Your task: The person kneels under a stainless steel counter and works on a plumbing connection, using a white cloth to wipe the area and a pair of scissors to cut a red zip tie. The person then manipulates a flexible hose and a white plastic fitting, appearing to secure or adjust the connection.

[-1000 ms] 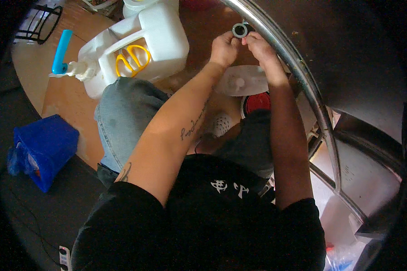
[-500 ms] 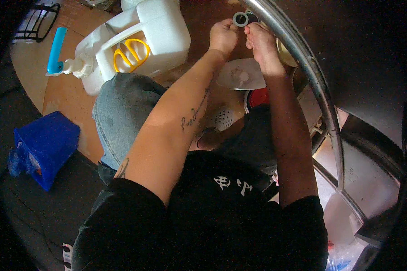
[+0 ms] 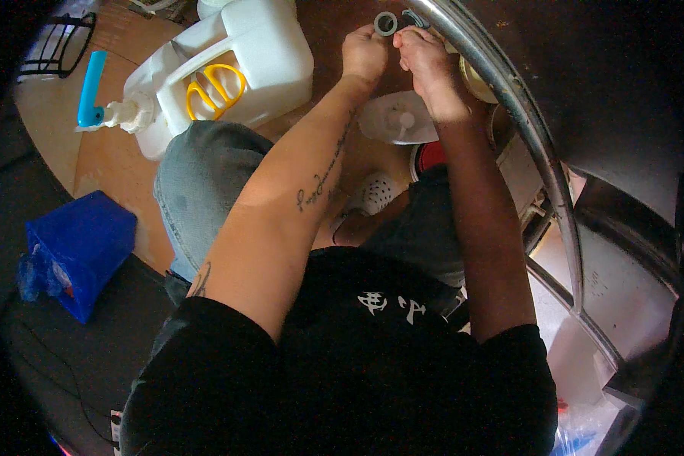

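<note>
At the top middle, my left hand [image 3: 363,55] is closed around a short grey tube [image 3: 385,23], whose round open end faces up. Close beside it, my right hand [image 3: 424,57] has its fingers curled together at a dark, shiny piece [image 3: 414,20]. The fingers hide most of that piece, so its kind cannot be told, nor whether it joins the tube. Below the hands lies a translucent plastic dish or lid [image 3: 394,118].
A curved metal tube [image 3: 509,80] arches close by my right arm. On the left lies a white plastic jug [image 3: 273,57] with yellow-handled scissors [image 3: 219,90] at its grip and a blue-levered tap [image 3: 93,91]. Also around are a blue bag [image 3: 87,243] and a red-topped round can [image 3: 431,157].
Both hands, with the grey tube, have shifted slightly left and up in the view. Much of the surroundings has shifted slightly too. The hands stay closed.
</note>
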